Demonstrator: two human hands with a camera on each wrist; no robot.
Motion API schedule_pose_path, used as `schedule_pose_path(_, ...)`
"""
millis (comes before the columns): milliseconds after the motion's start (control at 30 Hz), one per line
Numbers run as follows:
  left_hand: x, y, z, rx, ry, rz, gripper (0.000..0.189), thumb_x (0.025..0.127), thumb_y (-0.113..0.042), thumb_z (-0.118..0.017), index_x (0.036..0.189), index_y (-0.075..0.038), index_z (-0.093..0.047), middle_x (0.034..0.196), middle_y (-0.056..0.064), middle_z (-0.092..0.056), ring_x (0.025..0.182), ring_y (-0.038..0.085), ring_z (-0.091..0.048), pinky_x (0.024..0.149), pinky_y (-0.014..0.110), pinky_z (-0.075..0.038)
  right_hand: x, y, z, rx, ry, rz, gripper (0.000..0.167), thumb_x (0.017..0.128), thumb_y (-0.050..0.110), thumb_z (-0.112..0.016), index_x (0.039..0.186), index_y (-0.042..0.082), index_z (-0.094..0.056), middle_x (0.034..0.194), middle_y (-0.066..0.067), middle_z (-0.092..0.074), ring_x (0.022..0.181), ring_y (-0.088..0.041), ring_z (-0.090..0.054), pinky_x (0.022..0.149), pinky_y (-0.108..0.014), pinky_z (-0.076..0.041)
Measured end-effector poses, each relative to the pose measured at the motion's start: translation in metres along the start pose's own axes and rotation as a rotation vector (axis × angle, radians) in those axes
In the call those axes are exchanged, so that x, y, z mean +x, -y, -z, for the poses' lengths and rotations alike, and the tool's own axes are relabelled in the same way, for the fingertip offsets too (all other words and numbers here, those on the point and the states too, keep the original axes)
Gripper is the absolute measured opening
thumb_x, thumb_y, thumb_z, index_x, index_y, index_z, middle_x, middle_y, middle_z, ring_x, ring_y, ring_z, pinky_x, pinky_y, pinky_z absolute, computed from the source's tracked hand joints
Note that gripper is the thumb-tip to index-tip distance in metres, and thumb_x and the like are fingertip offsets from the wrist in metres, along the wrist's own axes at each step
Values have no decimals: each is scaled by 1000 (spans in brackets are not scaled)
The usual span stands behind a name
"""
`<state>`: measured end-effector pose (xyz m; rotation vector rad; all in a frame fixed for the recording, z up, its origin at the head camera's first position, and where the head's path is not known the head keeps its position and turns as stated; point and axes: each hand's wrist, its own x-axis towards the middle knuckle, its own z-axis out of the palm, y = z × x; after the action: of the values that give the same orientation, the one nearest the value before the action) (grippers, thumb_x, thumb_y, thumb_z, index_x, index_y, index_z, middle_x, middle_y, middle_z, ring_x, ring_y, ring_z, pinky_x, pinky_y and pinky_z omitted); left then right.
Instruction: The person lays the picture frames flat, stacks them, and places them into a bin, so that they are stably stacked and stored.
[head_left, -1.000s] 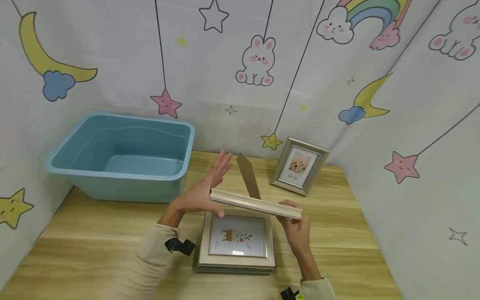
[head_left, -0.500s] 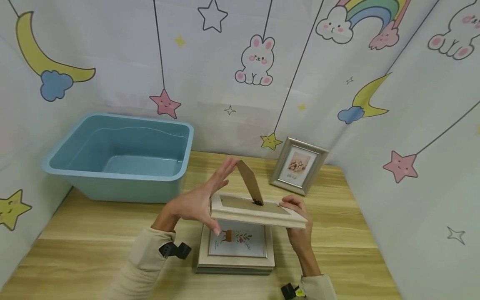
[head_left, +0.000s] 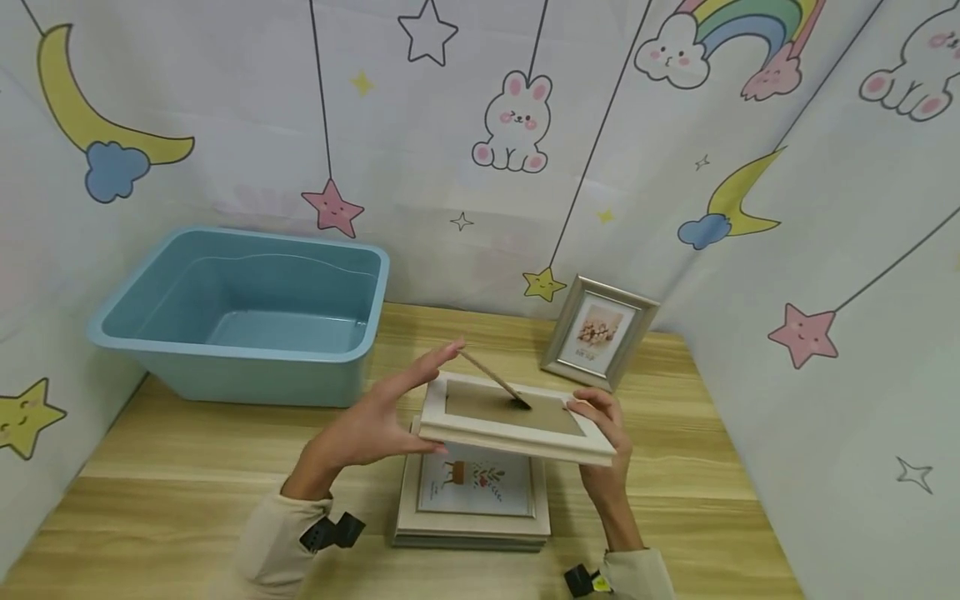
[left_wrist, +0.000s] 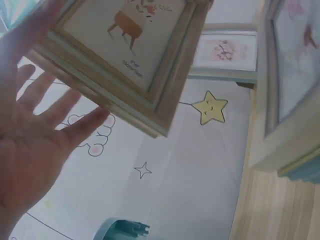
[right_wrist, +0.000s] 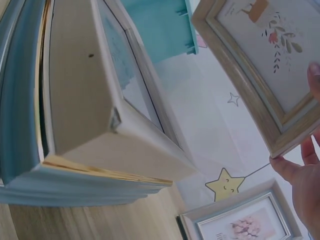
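In the head view, my right hand (head_left: 606, 442) grips the right end of a light wooden picture frame (head_left: 517, 447), held tilted with its back up. The frame's brown stand leg (head_left: 491, 372) sticks up from the backing at a low angle. My left hand (head_left: 367, 427) is at the frame's left end, fingers stretched to the leg's tip and thumb near the frame's lower edge. In the right wrist view, the held frame's front (right_wrist: 280, 45) shows a plant print. Beneath it lies a stack of picture frames (head_left: 471, 527), the top one face up with a similar print.
A blue plastic bin (head_left: 240, 352) stands at the back left of the wooden table (head_left: 675, 500). Toward the back right, a silvery picture frame (head_left: 600, 333) stands upright by the wall. White cloth with cartoon prints (head_left: 450, 125) lines the walls.
The held frame has tipped so its back faces up more. Its stand leg has folded down toward the backing, under my left fingers. The left wrist has moved slightly left and down.
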<state>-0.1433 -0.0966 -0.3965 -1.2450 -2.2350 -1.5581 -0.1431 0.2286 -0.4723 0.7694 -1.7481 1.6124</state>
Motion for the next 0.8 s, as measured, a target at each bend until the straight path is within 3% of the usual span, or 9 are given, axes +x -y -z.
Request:
schedule_pose_path(133, -6, 7, -7, 89, -178, -177, 67, 72, 13, -80, 135, -4, -61, 133, 14, -66, 130, 18, -58, 109, 29, -46, 2, 3, 1, -21, -35, 3, 30, 74, -27, -57, 102, -19, -64, 117, -28, -55, 115, -29, -53, 101, -24, -45)
schedule_pose_path(267, -9, 15, -14, 60, -260, -288, 54, 70, 23, -71, 119, 0, -70, 120, 14, -72, 121, 18, -64, 105, 24, -48, 3, 5, 2, -40, -33, -11, 34, 72, -29, -56, 102, -17, -66, 116, -28, -55, 116, -25, -54, 101, -24, -46)
schedule_pose_path(433, -12, 18, -19, 2, -290, -294, 54, 70, 24, -70, 119, 1, -70, 125, 11, -71, 125, 15, -62, 105, 24, -48, 2, 7, 3, -43, -10, -17, 34, 74, -26, -59, 106, -16, -67, 119, -28, -54, 119, -25, -54, 102, -24, -46)
schedule_pose_path(667, -10, 22, -21, 6, -325, -293, 57, 71, 29, -65, 122, 4, -68, 124, 15, -71, 125, 14, -62, 103, 22, -49, 3, 11, 3, -98, -5, -29, 32, 79, -23, -62, 110, -15, -66, 123, -29, -55, 124, -24, -53, 105, -25, -44)
schedule_pose_path(800, -10, 26, -23, -3, -349, -241, 56, 71, 28, -68, 122, 4, -68, 121, 17, -72, 124, 8, -62, 98, 21, -52, 4, 11, 2, -108, -2, 1, 42, 89, -13, -63, 130, -12, -57, 134, -16, -57, 133, -19, -50, 109, -23, -43)
